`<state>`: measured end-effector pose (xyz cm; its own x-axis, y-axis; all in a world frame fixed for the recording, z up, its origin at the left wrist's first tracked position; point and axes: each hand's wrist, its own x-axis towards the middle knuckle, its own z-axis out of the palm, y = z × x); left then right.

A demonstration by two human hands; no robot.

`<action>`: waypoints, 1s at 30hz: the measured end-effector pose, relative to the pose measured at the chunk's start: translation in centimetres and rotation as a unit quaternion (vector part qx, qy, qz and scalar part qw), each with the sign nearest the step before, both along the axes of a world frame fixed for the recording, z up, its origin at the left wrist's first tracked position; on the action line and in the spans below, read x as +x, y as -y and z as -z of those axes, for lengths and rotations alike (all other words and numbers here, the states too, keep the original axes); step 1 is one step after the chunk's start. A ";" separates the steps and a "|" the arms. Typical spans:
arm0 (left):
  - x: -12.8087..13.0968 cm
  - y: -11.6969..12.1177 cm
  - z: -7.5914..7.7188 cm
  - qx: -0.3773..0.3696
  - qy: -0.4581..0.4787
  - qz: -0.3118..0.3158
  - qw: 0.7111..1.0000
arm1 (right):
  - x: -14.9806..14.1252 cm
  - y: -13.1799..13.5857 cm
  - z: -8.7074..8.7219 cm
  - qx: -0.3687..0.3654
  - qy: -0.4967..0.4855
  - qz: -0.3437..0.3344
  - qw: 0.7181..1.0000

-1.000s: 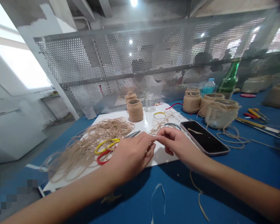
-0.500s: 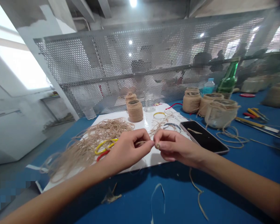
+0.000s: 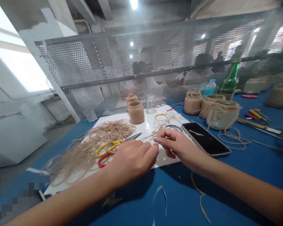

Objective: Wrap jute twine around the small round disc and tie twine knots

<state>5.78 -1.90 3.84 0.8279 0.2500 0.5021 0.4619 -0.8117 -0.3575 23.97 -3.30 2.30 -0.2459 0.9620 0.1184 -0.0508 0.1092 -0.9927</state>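
Note:
My left hand [image 3: 134, 160] is closed with its back up, over the front edge of a white board [image 3: 108, 118]. Close beside it, my right hand [image 3: 180, 146] pinches a small coiled bit of jute twine [image 3: 155, 139]. The left fingertips almost touch the right ones and seem to grip the twine's end, though the knuckles hide most of it. Just behind the left hand lie scissors [image 3: 135, 137] with yellow and red handles, partly under it. A loose heap of jute twine [image 3: 113, 128] spreads over the board's left side.
Twine-wrapped jars [image 3: 136, 113] and a clear glass jar [image 3: 151, 105] stand at the back. On the right are a phone [image 3: 207, 141], a partly wrapped jar [image 3: 221, 116], a green bottle [image 3: 230, 78] and a cutter [image 3: 257, 123]. A perforated metal screen [image 3: 85, 62] rises behind.
My left hand has rolled over, back up, and moved slightly down, uncovering the scissor blades. My right hand has stayed near its place, still pinching the twine.

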 end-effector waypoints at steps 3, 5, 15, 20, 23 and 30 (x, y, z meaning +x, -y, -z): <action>0.2 -0.2 -0.1 -0.066 0.053 -0.017 0.996 | -0.2 0.2 0.0 -0.066 -0.137 -0.053 0.987; 0.3 -0.3 -0.7 -0.181 0.101 -0.045 0.977 | -0.2 0.3 -0.1 -0.089 -0.178 -0.084 0.976; 0.4 -1.0 -3.3 -0.463 0.103 -0.091 0.875 | 1.1 -0.5 -0.4 0.029 0.036 -0.174 0.984; 0.6 -0.3 -3.0 -0.481 0.085 -0.081 0.869 | 0.8 -0.5 -0.4 0.184 0.220 -0.074 0.955; 0.5 0.2 -2.2 -0.378 0.062 -0.083 0.920 | 0.6 -0.4 -0.2 0.175 0.209 0.011 0.962; 0.4 0.2 -0.8 -0.167 0.012 -0.061 0.984 | 0.1 0.3 -0.1 -0.039 -0.096 -0.022 0.994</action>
